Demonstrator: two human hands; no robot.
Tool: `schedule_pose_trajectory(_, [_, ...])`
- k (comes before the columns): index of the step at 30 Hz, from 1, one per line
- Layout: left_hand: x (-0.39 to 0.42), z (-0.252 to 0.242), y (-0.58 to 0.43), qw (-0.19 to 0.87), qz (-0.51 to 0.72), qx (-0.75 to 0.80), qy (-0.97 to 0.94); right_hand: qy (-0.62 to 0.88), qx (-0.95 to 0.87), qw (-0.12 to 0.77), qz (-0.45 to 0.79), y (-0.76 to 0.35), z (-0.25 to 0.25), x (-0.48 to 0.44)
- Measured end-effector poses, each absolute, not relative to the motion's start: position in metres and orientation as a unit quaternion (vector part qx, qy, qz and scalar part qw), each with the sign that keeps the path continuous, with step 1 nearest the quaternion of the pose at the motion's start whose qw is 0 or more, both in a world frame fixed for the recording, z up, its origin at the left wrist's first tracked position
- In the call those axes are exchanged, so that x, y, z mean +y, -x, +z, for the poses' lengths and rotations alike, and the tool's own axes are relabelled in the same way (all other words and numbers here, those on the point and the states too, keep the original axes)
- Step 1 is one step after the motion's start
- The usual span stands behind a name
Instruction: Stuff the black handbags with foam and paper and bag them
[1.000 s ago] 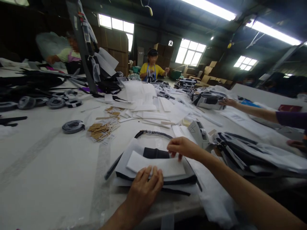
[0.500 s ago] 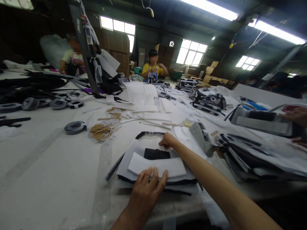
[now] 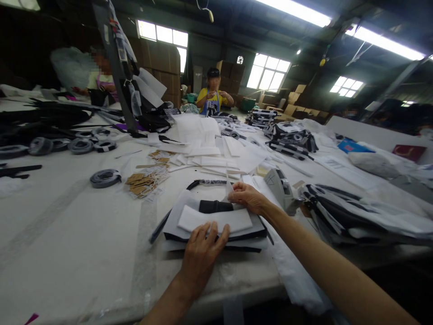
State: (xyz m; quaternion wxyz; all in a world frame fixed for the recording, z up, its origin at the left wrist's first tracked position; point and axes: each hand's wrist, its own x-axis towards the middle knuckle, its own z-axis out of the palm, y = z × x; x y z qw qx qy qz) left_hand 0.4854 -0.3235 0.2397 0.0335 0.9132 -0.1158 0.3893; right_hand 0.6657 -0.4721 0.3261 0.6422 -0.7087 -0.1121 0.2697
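Observation:
In front of me a black handbag (image 3: 176, 238) lies flat on the table, covered mostly by white wrapping sheet (image 3: 184, 201). Its curved handle (image 3: 211, 182), partly in clear plastic, points away from me. A white foam strip (image 3: 216, 221) rests across the bag, just below a black strap piece (image 3: 215, 206). My left hand (image 3: 204, 248) lies open on the strip's lower edge, fingers spread. At the bag's upper right my right hand (image 3: 248, 196) is closed in a pinch on a raised corner of thin white sheet, beside the handle's right end.
Right of the bag stand a grey tape dispenser (image 3: 279, 187) and a pile of wrapped bags (image 3: 338, 212). Brown tags (image 3: 144, 183) and a coiled strap (image 3: 105, 178) lie to the left. White foam pieces (image 3: 203, 151) are heaped behind. A co-worker (image 3: 213, 97) stands across the table.
My right hand has shifted slightly right and now pulls up a corner of white sheet. My left hand stays on the foam strip. A co-worker's hands and a bag at far right have left view.

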Motion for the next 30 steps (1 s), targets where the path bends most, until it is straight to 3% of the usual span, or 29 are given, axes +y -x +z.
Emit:
schedule_pose_trajectory(5, [-0.324, 0.235, -0.486, 0.033, 0.392, -0.124, -0.911, 0.699, -0.206, 0.644, 0.232, -0.633, 0.335, -0.487])
schedule_pose_trajectory(10, [-0.323, 0.238, -0.483, 0.030, 0.380, -0.138, -0.914, 0.832, -0.331, 0.442, 0.048, -0.579, 0.329, -0.507])
schedule_pose_trajectory(14, [-0.322, 0.244, -0.481, 0.021, 0.344, -0.140, -0.928, 0.790, -0.523, 0.286, -0.143, -0.535, 0.307, -0.518])
schedule_pose_trajectory(17, [-0.320, 0.248, -0.478, 0.025, 0.334, -0.145, -0.931, 0.780, -0.546, 0.219, -0.212, -0.519, 0.291, -0.522])
schedule_pose_trajectory(30, [-0.312, 0.250, -0.476, 0.000, 0.342, -0.174, -0.923, 0.744, -0.594, 0.227, -0.204, -0.485, 0.285, -0.543])
